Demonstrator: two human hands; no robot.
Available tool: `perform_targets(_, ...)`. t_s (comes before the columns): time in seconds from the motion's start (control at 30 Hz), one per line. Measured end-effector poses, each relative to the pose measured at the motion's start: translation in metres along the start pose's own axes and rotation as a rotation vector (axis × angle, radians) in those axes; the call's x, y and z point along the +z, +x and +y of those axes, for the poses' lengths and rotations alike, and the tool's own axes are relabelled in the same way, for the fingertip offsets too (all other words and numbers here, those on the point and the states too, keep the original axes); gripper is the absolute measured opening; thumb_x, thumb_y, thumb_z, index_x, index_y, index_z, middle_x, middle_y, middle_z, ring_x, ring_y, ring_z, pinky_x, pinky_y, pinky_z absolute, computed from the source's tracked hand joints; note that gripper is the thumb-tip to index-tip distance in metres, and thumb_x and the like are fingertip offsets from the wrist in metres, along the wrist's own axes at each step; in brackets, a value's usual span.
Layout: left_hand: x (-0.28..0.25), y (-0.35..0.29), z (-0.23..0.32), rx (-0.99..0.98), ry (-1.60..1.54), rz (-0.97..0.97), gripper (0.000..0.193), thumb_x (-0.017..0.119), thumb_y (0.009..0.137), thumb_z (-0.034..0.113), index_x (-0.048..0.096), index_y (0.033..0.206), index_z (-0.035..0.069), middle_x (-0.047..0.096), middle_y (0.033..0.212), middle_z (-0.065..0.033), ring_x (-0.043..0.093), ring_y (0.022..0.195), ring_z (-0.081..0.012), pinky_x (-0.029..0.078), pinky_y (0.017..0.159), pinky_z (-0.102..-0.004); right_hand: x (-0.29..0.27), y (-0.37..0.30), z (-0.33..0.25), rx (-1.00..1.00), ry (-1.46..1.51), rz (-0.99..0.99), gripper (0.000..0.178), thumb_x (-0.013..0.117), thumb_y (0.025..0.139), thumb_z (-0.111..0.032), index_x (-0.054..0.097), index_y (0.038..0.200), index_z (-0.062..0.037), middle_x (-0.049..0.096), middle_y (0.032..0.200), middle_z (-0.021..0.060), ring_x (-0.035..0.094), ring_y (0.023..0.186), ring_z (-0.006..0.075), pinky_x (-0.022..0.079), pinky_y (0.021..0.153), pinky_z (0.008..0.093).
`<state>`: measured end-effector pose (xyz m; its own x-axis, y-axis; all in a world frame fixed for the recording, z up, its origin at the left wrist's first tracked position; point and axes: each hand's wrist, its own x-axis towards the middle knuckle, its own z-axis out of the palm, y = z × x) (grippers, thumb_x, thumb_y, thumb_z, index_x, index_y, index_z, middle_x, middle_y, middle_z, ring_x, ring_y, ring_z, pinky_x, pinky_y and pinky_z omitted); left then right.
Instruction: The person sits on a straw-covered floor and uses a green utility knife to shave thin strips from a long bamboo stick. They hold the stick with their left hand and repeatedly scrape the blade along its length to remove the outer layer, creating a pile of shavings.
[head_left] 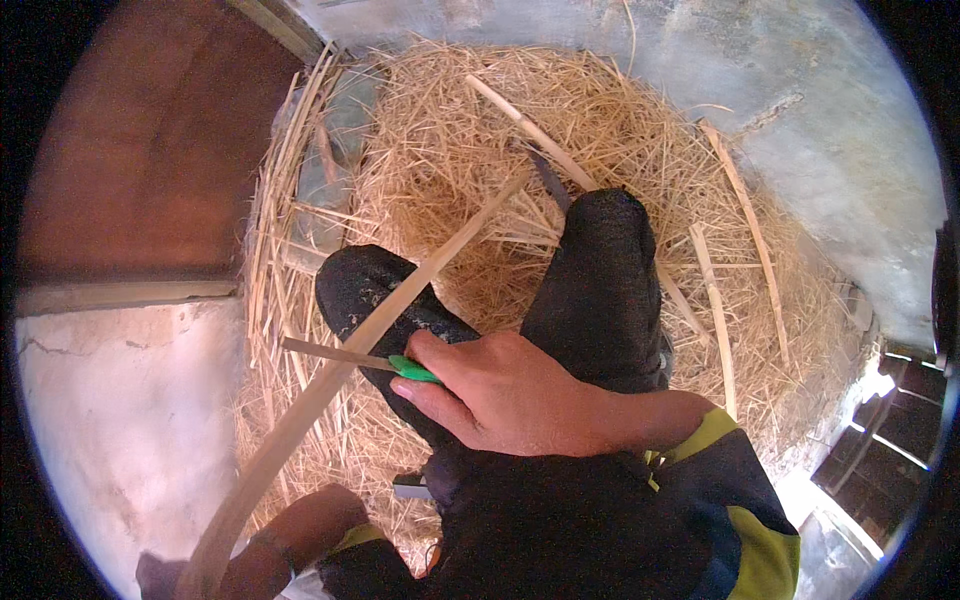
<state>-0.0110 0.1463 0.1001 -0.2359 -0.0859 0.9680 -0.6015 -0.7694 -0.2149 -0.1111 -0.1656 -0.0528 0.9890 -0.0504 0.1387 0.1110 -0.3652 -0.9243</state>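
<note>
A long pale bamboo strip [310,400] slants from the lower left up past my knees to the straw. At its near end, in the dim lower left, is my left hand [222,578], closed about the strip; its fingers are mostly hidden. My right hand [510,395] grips a knife by its green handle [414,369], thumb and forefinger pressed together on it. The narrow knife blade [318,349] points left and meets the strip crosswise over my left thigh.
Straw-like shavings [430,130] cover the floor around my bent legs. Loose bamboo strips lie on them, including a long piece [530,128] ahead and another piece [714,320] at right. A dark flat blade-like thing [550,182] lies by my right knee. Pale walls [780,60] stand close.
</note>
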Motion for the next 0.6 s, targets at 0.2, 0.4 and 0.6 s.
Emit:
perform_targets(0.2,0.008,-0.005,0.034,-0.398,-0.302,-0.175,0.042,0.052,0.084,0.034,0.042,0.096,-0.004,0.057,0.076,-0.0165,0.057,0.053,-0.0198,0.049,0.045,-0.0297,0.012,-0.005,0.011,0.165,-0.272,0.000,0.023,0.049,0.088,-0.024,0.047,0.091,-0.0016,0.052,0.051,0.0143,0.055,0.047,0.0342,0.046,0.041,0.0405)
perform_targets(0.4,0.003,-0.006,0.025,-0.086,-0.047,-0.314,0.040,0.065,0.078,0.028,0.045,0.079,-0.007,0.058,0.063,-0.0186,0.061,0.050,-0.0261,0.054,0.045,-0.0334,0.003,0.006,0.033,0.155,-0.320,0.082,0.026,0.051,0.087,-0.026,0.049,0.094,-0.0015,0.052,0.049,0.0165,0.056,0.047,0.0358,0.046,0.041,0.0440)
perform_targets(0.6,0.019,-0.008,0.043,-0.120,-0.200,-0.280,0.047,0.060,0.082,0.036,0.036,0.092,-0.003,0.057,0.060,-0.0120,0.060,0.048,-0.0219,0.055,0.046,-0.0321,0.014,0.011,0.052,0.141,-0.443,0.183,0.023,0.052,0.086,-0.025,0.048,0.090,-0.0022,0.052,0.049,0.0156,0.055,0.046,0.0355,0.046,0.042,0.0438)
